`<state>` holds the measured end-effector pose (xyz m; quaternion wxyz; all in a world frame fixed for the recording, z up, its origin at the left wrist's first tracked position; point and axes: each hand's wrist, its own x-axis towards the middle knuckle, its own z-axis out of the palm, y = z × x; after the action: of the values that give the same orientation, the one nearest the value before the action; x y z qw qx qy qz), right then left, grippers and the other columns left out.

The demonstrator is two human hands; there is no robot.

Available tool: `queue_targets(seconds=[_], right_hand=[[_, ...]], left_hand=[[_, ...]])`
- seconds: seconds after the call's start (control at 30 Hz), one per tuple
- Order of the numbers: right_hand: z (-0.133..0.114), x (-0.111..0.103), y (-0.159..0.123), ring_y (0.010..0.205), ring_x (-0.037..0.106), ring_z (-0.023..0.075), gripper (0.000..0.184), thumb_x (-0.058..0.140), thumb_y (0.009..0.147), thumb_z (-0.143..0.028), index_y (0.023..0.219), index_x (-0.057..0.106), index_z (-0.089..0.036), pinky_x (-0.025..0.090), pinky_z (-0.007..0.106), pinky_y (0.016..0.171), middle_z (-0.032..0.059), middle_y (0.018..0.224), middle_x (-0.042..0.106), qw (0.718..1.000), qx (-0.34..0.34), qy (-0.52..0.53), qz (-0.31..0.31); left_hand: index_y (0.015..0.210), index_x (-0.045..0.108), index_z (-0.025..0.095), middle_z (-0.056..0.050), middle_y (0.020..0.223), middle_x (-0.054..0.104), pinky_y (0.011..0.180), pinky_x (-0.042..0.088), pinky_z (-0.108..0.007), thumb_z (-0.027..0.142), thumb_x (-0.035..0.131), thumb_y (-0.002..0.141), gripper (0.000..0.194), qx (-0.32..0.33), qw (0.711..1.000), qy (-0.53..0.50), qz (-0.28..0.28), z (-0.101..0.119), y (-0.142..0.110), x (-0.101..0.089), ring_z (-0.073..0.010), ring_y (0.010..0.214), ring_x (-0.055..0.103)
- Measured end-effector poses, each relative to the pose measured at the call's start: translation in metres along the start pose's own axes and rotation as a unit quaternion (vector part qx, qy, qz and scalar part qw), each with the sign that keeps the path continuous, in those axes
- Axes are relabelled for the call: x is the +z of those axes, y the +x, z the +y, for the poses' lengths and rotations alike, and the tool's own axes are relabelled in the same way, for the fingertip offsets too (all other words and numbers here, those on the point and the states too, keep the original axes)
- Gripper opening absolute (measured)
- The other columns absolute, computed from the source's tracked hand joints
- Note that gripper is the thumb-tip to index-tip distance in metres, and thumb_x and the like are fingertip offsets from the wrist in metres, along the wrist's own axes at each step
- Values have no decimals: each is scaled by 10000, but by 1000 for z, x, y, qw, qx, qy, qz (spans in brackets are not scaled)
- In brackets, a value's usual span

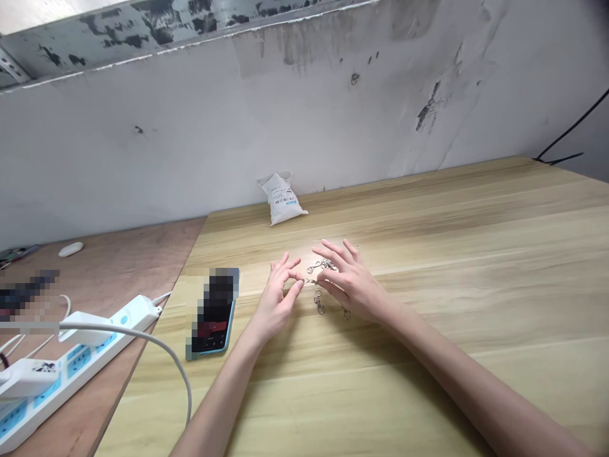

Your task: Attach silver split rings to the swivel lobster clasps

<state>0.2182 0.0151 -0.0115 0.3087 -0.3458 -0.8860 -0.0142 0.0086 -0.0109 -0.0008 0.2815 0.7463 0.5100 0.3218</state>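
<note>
Between my two hands a small metal keychain clasp (311, 281) is held just above the wooden table. My left hand (281, 292) pinches its left end between thumb and forefinger, the other fingers raised. On the right end, the thumb and forefinger of my right hand (349, 279) close in a pinch, with the remaining fingers spread. Behind my right hand lies a small pile of silvery clasps and rings (323, 264), partly covered by the fingers. Nearer to me are a loose clasp with rings (318, 303) and another metal piece (347, 313), half hidden under my right hand.
A phone (214, 317) in a light blue case, partly pixelated, lies left of my left hand. A white plastic packet (284, 200) rests near the wall. At left, a white power strip (80, 362) has plugs and a grey cable (178, 362) looping over the table edge.
</note>
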Motion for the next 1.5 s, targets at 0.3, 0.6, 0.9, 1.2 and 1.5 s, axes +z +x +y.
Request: queue_targets(seconds=[0.3, 0.6, 0.9, 1.2, 1.5], right_hand=[[-3, -1, 1, 1387, 381, 291, 167, 512, 953, -222, 853, 646, -218, 253, 597, 1129, 104, 1396, 531, 1000, -4, 3, -1], [-7, -1, 0, 1341, 439, 271, 167, 523, 938, -219, 826, 646, -219, 274, 568, 1129, 104, 1298, 590, 999, -11, -33, 19], [-26, 2, 3, 1320, 451, 279, 159, 530, 884, -145, 928, 667, -214, 266, 559, 1142, 126, 1284, 600, 996, -40, -80, -7], [-11, 6, 1, 1293, 469, 288, 194, 574, 928, -372, 1029, 672, -239, 305, 548, 1097, 109, 1232, 614, 997, 57, 40, 31], [-12, 11, -1, 1356, 397, 263, 187, 476, 982, -270, 958, 659, -238, 297, 519, 1100, 88, 1284, 585, 997, 36, 63, 16]], left_hand=[[891, 545, 228, -65, 1451, 503, 1203, 33, -609, 304, 450, 959, 140, 9, 1000, 15, -7, 2, 0, 0, -231, 1484, 218], [890, 560, 228, -63, 1424, 520, 1201, 57, -601, 310, 485, 945, 124, -11, 999, 17, 29, 2, -1, 2, -241, 1465, 260], [919, 568, 236, -50, 1391, 541, 1198, 154, -558, 285, 492, 948, 95, -10, 999, 16, 43, 0, -3, 6, -226, 1447, 284], [917, 611, 236, -46, 1430, 502, 1179, 234, -541, 307, 526, 942, 113, 9, 999, -18, 28, 7, -2, -1, -245, 1466, 239], [969, 612, 248, -50, 1425, 506, 1152, 305, -534, 290, 515, 954, 107, 53, 998, 20, 20, 5, -3, 1, -239, 1458, 266]])
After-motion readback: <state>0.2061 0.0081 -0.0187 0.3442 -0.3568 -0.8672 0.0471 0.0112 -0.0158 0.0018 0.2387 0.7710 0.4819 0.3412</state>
